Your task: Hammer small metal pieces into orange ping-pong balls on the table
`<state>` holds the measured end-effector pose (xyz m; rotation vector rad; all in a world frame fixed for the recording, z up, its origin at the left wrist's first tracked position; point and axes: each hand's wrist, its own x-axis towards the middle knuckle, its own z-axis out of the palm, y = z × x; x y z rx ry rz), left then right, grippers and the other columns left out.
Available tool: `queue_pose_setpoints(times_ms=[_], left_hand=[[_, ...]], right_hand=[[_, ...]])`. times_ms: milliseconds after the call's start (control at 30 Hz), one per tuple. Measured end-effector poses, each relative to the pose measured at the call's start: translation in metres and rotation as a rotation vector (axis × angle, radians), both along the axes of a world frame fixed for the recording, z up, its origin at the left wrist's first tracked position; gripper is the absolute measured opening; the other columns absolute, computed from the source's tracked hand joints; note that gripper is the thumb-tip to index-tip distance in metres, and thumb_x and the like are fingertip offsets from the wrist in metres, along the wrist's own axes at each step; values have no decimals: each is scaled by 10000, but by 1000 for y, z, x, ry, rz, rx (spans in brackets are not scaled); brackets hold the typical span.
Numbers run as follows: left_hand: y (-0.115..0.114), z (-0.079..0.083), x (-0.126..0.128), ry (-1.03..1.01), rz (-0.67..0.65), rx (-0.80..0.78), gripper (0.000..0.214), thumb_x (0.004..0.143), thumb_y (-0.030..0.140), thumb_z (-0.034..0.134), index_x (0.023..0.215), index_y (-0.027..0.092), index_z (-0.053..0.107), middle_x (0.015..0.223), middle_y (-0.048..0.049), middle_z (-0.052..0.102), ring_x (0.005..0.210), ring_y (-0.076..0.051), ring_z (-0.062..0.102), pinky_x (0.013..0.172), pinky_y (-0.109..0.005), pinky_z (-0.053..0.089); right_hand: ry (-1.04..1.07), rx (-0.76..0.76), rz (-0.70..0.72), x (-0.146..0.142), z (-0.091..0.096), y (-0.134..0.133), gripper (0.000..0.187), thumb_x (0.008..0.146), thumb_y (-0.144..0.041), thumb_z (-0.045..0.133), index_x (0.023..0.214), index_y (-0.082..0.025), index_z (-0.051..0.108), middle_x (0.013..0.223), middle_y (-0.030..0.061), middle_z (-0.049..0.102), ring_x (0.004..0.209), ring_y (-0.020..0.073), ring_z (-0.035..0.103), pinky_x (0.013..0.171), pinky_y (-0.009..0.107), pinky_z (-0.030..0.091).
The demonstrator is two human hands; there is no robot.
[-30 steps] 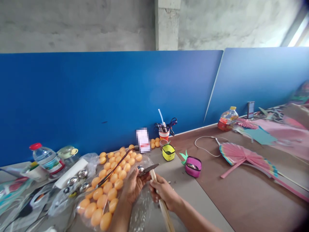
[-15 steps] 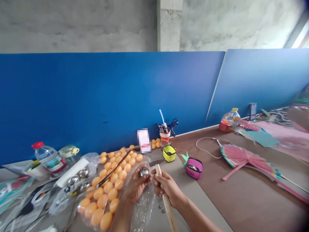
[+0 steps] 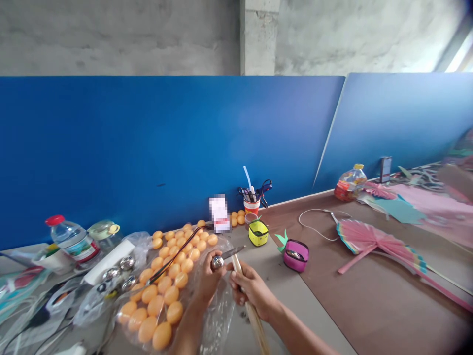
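My left hand [image 3: 207, 282] is closed around a shiny silver metal ball [image 3: 218, 263], which shows at its fingertips. Close beside it on the right, my right hand [image 3: 252, 290] grips a pale wooden stick [image 3: 254, 328]. The stick's upper end stands out above my fingers, and its lower part slants down past the bottom of the view. Just beyond my hands shows a dark pointed blade [image 3: 233, 252]; I cannot tell whether it rests on the table or is held. A clear plastic bag [image 3: 218, 320] lies under my left hand.
Many orange balls [image 3: 161, 336] in clear plastic lie at left, near more silver balls [image 3: 127, 263] and a red-capped bottle [image 3: 74, 239]. Beyond my right hand stand a yellow box [image 3: 258, 234], a purple box [image 3: 296, 256] and a cup of tools [image 3: 252, 204]. A pink fan [image 3: 373, 239] lies at right.
My left hand has turned and shifted slightly left with the metal ball, which now sits lower left. The blade shows farther left. My right hand still grips the stick.
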<state>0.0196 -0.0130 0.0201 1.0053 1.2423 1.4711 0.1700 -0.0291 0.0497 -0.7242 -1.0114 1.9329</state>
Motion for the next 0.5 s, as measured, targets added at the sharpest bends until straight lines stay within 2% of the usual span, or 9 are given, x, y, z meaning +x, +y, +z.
queue_pose_setpoints(times_ms=[100,200,333,500], left_hand=[[-1,4,4,130,97,6,372,533,108,742,885,204,673,771,8,640,684,-184,555,670,-313,450],[0,5,7,159,137,-16,395,517,81,723,886,208,660,749,10,638,634,-182,542,628,-313,433],[1,0,8,172,144,0,406,532,79,737,904,219,653,749,10,639,651,-187,557,638,-309,436],[2,-3,7,206,107,-6,360,559,141,764,882,230,635,731,11,633,631,-188,560,614,-305,444]], right_hand=[[11,-14,6,0,0,1,395,683,-437,721,932,-195,532,591,-108,497,351,27,350,399,213,252],[15,-39,25,0,1,2,401,658,-415,721,933,-190,535,595,-103,511,345,30,355,392,219,263],[27,-43,-3,-2,1,-1,384,659,-399,689,937,-196,518,593,-105,513,344,33,364,389,215,276],[-42,-57,53,-3,-1,-2,406,675,-412,696,968,-198,514,581,-110,512,319,27,327,366,211,233]])
